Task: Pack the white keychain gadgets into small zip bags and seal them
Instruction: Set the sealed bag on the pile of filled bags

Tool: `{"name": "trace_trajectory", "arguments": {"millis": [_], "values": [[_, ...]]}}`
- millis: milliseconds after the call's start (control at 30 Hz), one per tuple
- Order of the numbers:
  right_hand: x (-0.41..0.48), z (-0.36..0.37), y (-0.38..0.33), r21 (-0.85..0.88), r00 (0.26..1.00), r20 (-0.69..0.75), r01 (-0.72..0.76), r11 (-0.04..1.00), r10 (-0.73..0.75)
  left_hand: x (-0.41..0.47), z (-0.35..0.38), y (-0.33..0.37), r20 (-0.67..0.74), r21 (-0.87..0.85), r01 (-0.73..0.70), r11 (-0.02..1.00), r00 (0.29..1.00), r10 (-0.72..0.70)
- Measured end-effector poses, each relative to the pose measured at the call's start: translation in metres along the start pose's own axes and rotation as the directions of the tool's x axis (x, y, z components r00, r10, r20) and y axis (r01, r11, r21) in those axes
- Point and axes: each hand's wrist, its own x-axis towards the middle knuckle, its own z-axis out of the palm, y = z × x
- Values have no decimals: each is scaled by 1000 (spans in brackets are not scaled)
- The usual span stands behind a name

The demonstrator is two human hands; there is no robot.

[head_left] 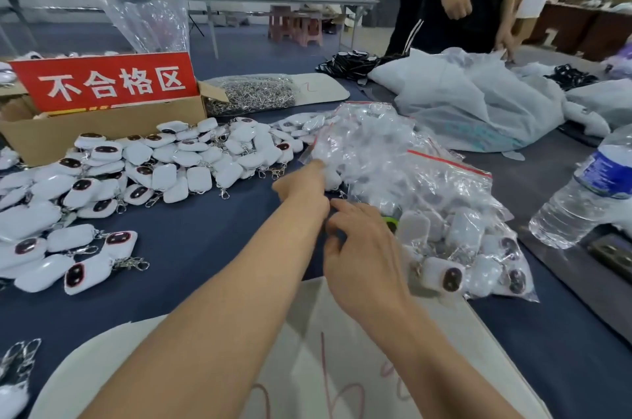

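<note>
Here, mid-frame, the left hand [301, 187] reaches the heap of zip bags [393, 152], grip unclear; the right hand [366, 247] hovers loose, empty. White gadgets [178, 158] lie left. Best to pinch one bag only.

Left hand [302, 184] reaches forward (grip blurred), right hand [364, 247] just behind it, loosely splayed.

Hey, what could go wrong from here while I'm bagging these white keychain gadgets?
1. Your left hand reaches the heap of filled zip bags. Tugging one may slide others into the loose gadgets, mixing packed with unpacked.
2. The loose gadgets' metal clasps lie crowded together, so lifting one may drag neighbours along.
3. The water bottle sits tilted near the bags. A bump from your right hand could knock it over.
</note>
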Motion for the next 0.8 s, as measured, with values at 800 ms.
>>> {"name": "trace_trajectory", "arguments": {"millis": [800], "values": [[5, 52, -16, 46, 954, 248, -185, 982, 168, -10, -121, 82, -130, 427, -764, 484, 478, 869]]}}
